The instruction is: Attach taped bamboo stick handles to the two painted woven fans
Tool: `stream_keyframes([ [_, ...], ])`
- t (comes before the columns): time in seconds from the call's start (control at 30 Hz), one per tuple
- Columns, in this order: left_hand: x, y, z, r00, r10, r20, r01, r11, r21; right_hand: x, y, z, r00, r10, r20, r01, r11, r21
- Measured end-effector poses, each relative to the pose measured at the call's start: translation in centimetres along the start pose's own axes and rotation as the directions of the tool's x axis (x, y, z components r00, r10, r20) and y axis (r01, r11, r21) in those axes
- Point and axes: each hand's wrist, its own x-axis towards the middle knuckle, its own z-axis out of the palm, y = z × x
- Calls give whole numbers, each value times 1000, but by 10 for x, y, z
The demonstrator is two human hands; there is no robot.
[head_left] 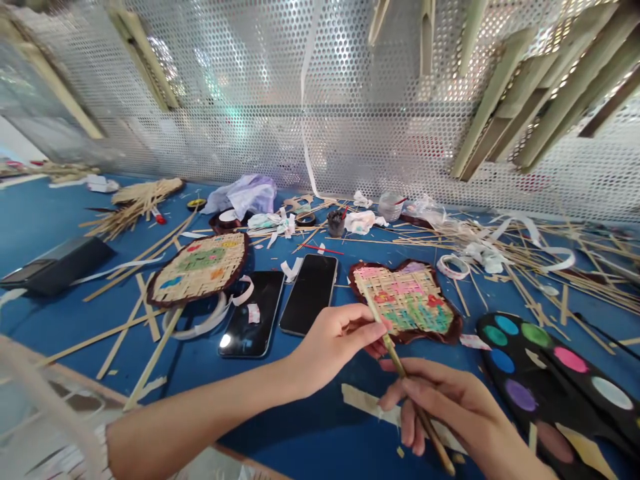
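Observation:
A thin bamboo stick [397, 361] slants between my two hands, its upper end over a woven bamboo panel [411, 288]. My left hand [330, 343] pinches the stick near the panel's lower edge. Lower down, my right hand [450, 403] has its fingers round the same stick, whose butt end pokes out below. The panel is wavy-edged, bound in dark brown, and painted pink, red and green. Whether the stick is fixed to it I cannot tell. A wide pale strip [367, 402] lies on the table beneath my right hand.
Left of my hands lie two phones [309, 293] and a painted woven fan [203, 268] with a handle. A paint palette [520, 393] sits at right, below a tape roll [453, 267]. Bamboo strips [530, 293] litter the blue table, backed by a perforated metal screen [250, 87].

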Motion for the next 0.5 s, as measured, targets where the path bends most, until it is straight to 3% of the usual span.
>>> stream_keyframes([
  [0.17, 1, 0, -1, 999, -10, 36, 9, 1000, 2, 0, -2, -1, 1000, 28, 8, -28, 999, 31],
  [0.33, 2, -4, -1, 991, -118, 56, 122, 989, -80, 0, 2, -3, 998, 52, 31, -52, 999, -4],
  [0.43, 1, -5, 1, 990, -134, 40, 137, 987, -81, 0, 8, -3, 999, 24, -37, -25, 999, -39],
  [0.5, 1, -5, 1, 992, -123, 20, 124, 988, -97, 1, 8, -5, 992, -31, -121, 10, 986, -168],
])
